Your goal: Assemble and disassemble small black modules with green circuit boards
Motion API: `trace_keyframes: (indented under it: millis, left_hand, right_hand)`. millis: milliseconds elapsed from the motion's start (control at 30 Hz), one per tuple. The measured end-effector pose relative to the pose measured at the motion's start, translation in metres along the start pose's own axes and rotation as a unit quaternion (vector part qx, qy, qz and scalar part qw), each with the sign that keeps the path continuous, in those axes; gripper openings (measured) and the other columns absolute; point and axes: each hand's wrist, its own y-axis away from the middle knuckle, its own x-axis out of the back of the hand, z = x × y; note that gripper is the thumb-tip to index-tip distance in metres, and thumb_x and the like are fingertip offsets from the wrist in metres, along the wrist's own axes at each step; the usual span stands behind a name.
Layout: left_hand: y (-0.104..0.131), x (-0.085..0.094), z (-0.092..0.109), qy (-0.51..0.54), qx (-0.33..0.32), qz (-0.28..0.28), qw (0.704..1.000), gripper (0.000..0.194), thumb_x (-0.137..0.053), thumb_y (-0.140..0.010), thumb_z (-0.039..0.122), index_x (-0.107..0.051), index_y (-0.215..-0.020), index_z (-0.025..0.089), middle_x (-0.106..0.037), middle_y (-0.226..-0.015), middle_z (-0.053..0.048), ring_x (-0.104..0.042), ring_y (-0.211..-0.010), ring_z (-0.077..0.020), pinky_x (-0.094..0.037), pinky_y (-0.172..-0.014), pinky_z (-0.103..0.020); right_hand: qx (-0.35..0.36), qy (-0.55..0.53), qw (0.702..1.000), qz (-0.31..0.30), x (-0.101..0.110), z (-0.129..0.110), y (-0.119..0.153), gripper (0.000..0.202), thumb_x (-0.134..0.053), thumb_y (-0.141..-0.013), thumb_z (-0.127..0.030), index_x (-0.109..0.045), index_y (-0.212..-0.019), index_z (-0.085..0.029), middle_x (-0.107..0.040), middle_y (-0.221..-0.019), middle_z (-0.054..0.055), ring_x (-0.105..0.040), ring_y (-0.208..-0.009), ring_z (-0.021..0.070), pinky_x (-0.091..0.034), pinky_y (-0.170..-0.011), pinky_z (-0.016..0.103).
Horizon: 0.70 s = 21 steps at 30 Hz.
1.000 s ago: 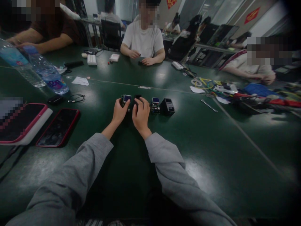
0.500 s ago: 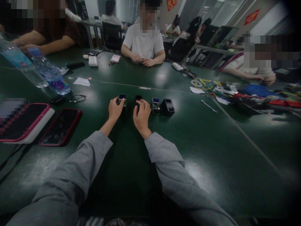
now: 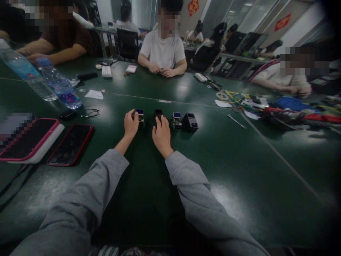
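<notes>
My left hand (image 3: pixel 130 125) is beside a small circuit board with a little screen (image 3: pixel 140 113), its thumb along the board's left edge and its fingers loosely curved and apart. A small black case (image 3: pixel 158 112) stands to the right of that board. My right hand (image 3: pixel 162 132) is at the near side of this case, fingers stretched out with the tips at its front, partly hiding it; contact is hard to make out. Just right of my right hand stands a second circuit board with a screen (image 3: pixel 176 120). Beside it is a second black case (image 3: pixel 191 121), with cut-outs in its face.
On the left lie a red-edged phone (image 3: pixel 71 145), a pink-rimmed device (image 3: pixel 29 138), a thin black cable (image 3: pixel 91 113) and two water bottles (image 3: pixel 61 85). At right are a wrench (image 3: pixel 236 121) and a heap of cables and tools (image 3: pixel 282 106). Other people sit around the table.
My left thumb has moved off the front of the left board to its edge. My right fingers have straightened and lowered against the black case. The view has shifted slightly.
</notes>
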Motion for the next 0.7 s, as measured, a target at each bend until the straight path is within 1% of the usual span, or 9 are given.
trace_keyframes:
  millis: [100,167,267,333,433,500,533,600,700]
  left_hand:
    - [0.000,0.001,0.001,0.018,-0.008,0.039,0.999,0.031,-0.051,-0.100,0.035,-0.063,-0.124,0.020,-0.063,-0.132,-0.013,-0.059,-0.123,-0.0241,-0.040,-0.112,-0.041]
    - [0.001,0.003,0.005,0.019,-0.026,0.065,0.997,0.028,-0.051,-0.099,0.030,-0.062,-0.124,0.021,-0.064,-0.131,-0.011,-0.059,-0.121,-0.0228,-0.041,-0.111,-0.039]
    - [0.006,0.007,0.015,-0.007,-0.081,0.094,0.992,0.027,-0.049,-0.098,0.023,-0.064,-0.120,0.022,-0.065,-0.128,-0.009,-0.057,-0.123,-0.0231,-0.041,-0.111,-0.038]
    - [0.010,0.009,0.022,-0.037,-0.122,0.095,0.987,0.028,-0.045,-0.098,0.018,-0.066,-0.114,0.023,-0.066,-0.123,-0.008,-0.056,-0.123,-0.0240,-0.040,-0.111,-0.040]
    - [0.016,0.010,0.031,-0.073,-0.180,0.049,0.980,0.028,-0.043,-0.096,0.015,-0.069,-0.102,0.024,-0.069,-0.113,-0.008,-0.057,-0.119,-0.0263,-0.039,-0.111,-0.044]
    - [0.020,0.009,0.034,-0.089,-0.207,0.009,0.974,0.025,-0.048,-0.095,0.017,-0.070,-0.100,0.025,-0.070,-0.112,-0.008,-0.056,-0.119,-0.0286,-0.037,-0.112,-0.047]
    - [0.021,0.007,0.035,-0.097,-0.215,-0.010,0.972,0.022,-0.051,-0.094,0.018,-0.071,-0.101,0.026,-0.070,-0.113,-0.008,-0.055,-0.122,-0.0299,-0.035,-0.113,-0.049]
    - [0.023,0.005,0.036,-0.110,-0.222,-0.049,0.968,0.019,-0.058,-0.091,0.021,-0.072,-0.103,0.027,-0.070,-0.118,-0.009,-0.052,-0.126,-0.0324,-0.031,-0.115,-0.053]
    - [0.022,0.004,0.034,-0.114,-0.229,-0.113,0.960,0.022,-0.063,-0.087,0.021,-0.072,-0.107,0.027,-0.068,-0.125,-0.010,-0.051,-0.129,-0.0346,-0.032,-0.115,-0.056]
  right_hand:
    - [0.008,0.006,1.000,0.001,-0.001,0.001,0.001,0.051,-0.041,-0.103,-0.021,-0.044,-0.152,-0.012,-0.037,-0.161,0.021,-0.029,-0.153,0.0355,-0.042,-0.116,0.062]
    - [0.013,0.009,1.000,0.002,-0.002,0.001,0.002,0.052,-0.041,-0.102,-0.021,-0.044,-0.153,-0.012,-0.037,-0.161,0.021,-0.029,-0.153,0.0353,-0.041,-0.117,0.061]
    - [0.014,0.017,1.000,0.002,-0.003,-0.002,0.002,0.053,-0.041,-0.103,-0.023,-0.041,-0.155,-0.014,-0.035,-0.162,0.019,-0.028,-0.154,0.0339,-0.040,-0.119,0.059]
    - [0.014,0.027,1.000,0.010,0.002,-0.002,0.003,0.054,-0.041,-0.104,-0.026,-0.039,-0.157,-0.016,-0.031,-0.164,0.018,-0.026,-0.155,0.0333,-0.037,-0.120,0.058]
    - [0.015,0.045,0.998,0.042,0.017,0.009,0.005,0.051,-0.040,-0.105,-0.029,-0.041,-0.156,-0.021,-0.026,-0.166,0.016,-0.023,-0.155,0.0333,-0.033,-0.121,0.060]
    - [0.003,0.055,0.996,0.065,0.029,0.027,0.007,0.048,-0.041,-0.105,-0.030,-0.047,-0.152,-0.024,-0.027,-0.166,0.015,-0.024,-0.154,0.0339,-0.033,-0.120,0.062]
    - [-0.008,0.057,0.996,0.074,0.035,0.039,0.008,0.046,-0.042,-0.105,-0.031,-0.050,-0.149,-0.024,-0.030,-0.164,0.015,-0.026,-0.153,0.0342,-0.034,-0.119,0.063]
    - [-0.033,0.052,0.995,0.083,0.043,0.062,0.009,0.042,-0.045,-0.104,-0.033,-0.057,-0.141,-0.020,-0.041,-0.157,0.018,-0.035,-0.148,0.0342,-0.038,-0.116,0.062]
    - [-0.055,0.015,0.996,0.075,0.046,0.086,0.011,0.038,-0.048,-0.103,-0.036,-0.062,-0.132,-0.017,-0.058,-0.138,0.019,-0.052,-0.134,0.0308,-0.046,-0.110,0.055]
